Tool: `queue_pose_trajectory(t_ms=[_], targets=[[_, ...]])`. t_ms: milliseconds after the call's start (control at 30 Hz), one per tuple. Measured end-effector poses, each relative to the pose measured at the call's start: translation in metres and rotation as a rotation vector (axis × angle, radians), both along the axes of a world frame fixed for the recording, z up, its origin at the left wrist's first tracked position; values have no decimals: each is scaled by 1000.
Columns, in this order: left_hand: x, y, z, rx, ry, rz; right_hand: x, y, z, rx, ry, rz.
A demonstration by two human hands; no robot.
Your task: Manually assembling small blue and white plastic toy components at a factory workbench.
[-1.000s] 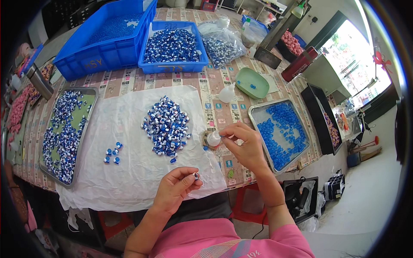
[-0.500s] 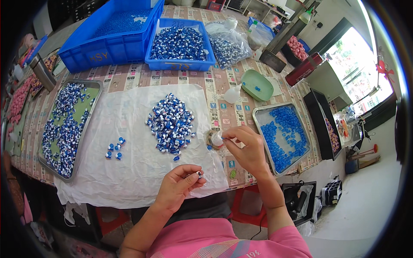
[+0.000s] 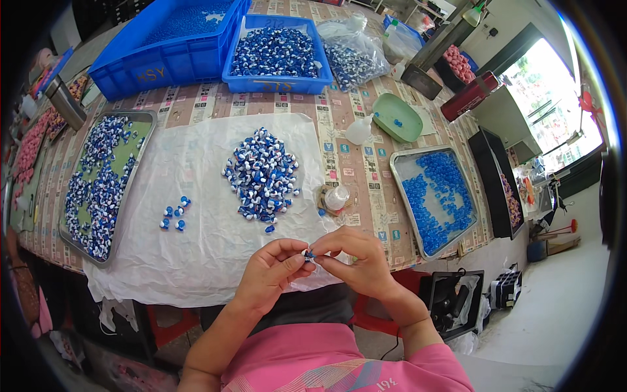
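Note:
Near the front edge of the white sheet my two hands meet at the fingertips. My left hand (image 3: 271, 271) pinches a small blue-and-white piece (image 3: 307, 255) between thumb and forefinger. My right hand (image 3: 358, 261) is closed at its tips around a small blue bead against that piece; the fingers hide most of it. Beyond them lies a heap of blue-and-white pieces (image 3: 262, 173) on the white sheet (image 3: 189, 261). A small round white container (image 3: 336, 197) stands past my right hand. Several separate pieces (image 3: 179, 211) lie on the sheet's left side.
At left is a metal tray (image 3: 154, 124) of blue-and-white pieces; at right, a metal tray (image 3: 396, 171) of clear blue beads. Blue bins (image 3: 277, 85), a filled plastic bag (image 3: 356, 49), a green dish (image 3: 392, 108) and a white squeeze bottle (image 3: 359, 130) stand farther back.
My right hand has moved left and nearer, from the small white container to my left hand's fingertips. My left hand still holds its piece. The whole view has shifted slightly.

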State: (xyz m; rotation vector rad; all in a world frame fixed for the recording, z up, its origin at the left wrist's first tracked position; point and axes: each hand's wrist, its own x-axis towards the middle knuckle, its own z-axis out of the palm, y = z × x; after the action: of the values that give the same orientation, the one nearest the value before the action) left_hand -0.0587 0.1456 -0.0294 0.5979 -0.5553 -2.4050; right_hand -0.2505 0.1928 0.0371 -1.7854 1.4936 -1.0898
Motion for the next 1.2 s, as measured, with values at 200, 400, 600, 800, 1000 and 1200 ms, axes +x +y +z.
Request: queue_pose_trajectory(t_ms=[200,400,600,800,1000,1200], targets=[[0,0,-4,-13,12,-1,0,-1,-4,16,-9,11],[0,2,-7,-23,-2,11,-3,-3,-4,60,-26,38],[4,0,-9,10,-17,-8,-6,-9,-8,32,-36,103],[2,1,-11,15,-49,-3,-11,-9,-9,119,-81,147],[-16,6,0,8,-91,-42,-30,2,-2,114,-118,112],[-41,21,13,18,-111,-65,-59,21,15,211,-278,177]])
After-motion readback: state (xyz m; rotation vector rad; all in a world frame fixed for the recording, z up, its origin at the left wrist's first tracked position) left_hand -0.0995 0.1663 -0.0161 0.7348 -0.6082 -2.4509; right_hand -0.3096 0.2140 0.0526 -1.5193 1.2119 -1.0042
